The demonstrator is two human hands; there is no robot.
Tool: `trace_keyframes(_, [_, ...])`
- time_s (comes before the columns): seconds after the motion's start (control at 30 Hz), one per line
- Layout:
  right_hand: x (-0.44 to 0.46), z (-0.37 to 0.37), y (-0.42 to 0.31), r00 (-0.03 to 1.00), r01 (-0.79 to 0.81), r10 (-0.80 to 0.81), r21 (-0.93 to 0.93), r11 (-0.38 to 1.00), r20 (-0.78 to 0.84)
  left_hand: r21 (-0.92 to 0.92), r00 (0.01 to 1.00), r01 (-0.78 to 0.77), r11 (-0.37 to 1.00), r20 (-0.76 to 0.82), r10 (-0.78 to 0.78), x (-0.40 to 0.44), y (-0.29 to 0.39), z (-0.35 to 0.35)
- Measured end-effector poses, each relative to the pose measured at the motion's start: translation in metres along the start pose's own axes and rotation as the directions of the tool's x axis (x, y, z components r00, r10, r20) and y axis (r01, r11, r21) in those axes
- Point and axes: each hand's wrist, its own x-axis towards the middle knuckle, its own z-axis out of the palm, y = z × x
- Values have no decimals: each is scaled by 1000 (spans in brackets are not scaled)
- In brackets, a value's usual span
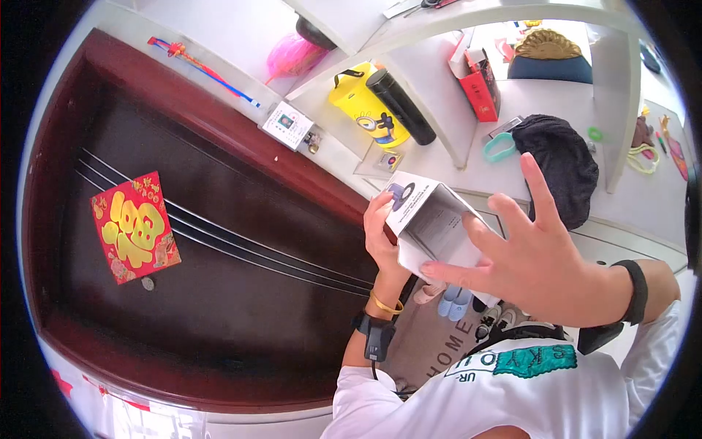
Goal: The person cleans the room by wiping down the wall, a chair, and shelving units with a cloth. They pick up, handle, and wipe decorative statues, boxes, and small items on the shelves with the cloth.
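Observation:
A white cardboard box (413,212), printed with a dark blue round product picture and small lettering, is held up in front of me. Its near end gapes, and the grey inside shows some printed text. My left hand (382,234) is wrapped around the box's left side, a gold bangle and a black device on that wrist. Over the box's open end, my right hand (526,249) has its fingers spread. The thumb and a finger of it reach the box's rim; whether they press on it I cannot tell. A black band circles that forearm.
A brown door (241,293) with a red decoration (135,227) stands at left. White shelving (420,95) holds a yellow cylindrical case (365,102), a black bottle (401,106), a red box (479,88) and a black cloth item (559,168). Slippers (455,301) lie on the floor mat.

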Motion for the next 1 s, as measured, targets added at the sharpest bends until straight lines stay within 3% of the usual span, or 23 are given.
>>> trace_keyframes(0.13, [7, 1, -8, 1000, 30, -30, -6, 1000, -6, -38, 996, 73, 997, -51, -75, -9, -9, -5])
trace_keyframes(0.2, [9, 2, -8, 997, 75, -75, -42, 996, -10, 73, 996, 74, 995, -48, -71, -12, -8, -8])
trace_keyframes(0.33, [11, 3, -11, 998, 69, -69, -3, 998, 6, 112, 995, 74, 991, -71, -66, -13, -2, -13])
trace_keyframes(0.43, [10, 3, -12, 998, 54, -54, 33, 998, 10, 39, 989, 126, 991, -82, -122, -15, 0, -11])
trace_keyframes(0.53, [7, 5, -12, 999, 33, -34, 65, 997, 10, 22, 992, 73, 997, -106, -70, -13, 2, -9])
trace_keyframes(0.63, [3, 4, -11, 999, 35, -35, 47, 998, 7, 172, 1000, 23, 985, -21, -19, -14, 1, -8])
trace_keyframes(0.73, [-1, 1, -10, 1000, 21, -22, 59, 998, 16, 156, 998, -9, 988, -56, 18, -13, 6, -1])
trace_keyframes(1.0, [-7, -7, -7, 1000, 20, -21, 70, 997, 15, -129, 984, 93, 987, -142, -111, -14, 15, 21])
